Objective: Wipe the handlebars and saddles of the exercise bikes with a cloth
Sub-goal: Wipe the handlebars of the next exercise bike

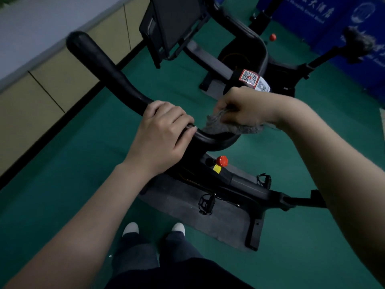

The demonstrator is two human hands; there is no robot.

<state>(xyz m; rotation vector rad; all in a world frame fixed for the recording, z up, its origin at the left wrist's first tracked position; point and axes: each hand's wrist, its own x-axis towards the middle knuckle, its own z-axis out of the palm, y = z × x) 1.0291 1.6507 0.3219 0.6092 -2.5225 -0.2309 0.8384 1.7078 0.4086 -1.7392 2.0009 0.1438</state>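
The right hand bunches the cloth against the handlebar — whose long arm runs far-left — while left hand fingers grip it.

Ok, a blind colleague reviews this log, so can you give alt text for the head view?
A person's left hand grips a black handlebar while the right hand holds a grey cloth against its middle bend. A red knob sits on the frame below; a second bike stands behind on green floor.
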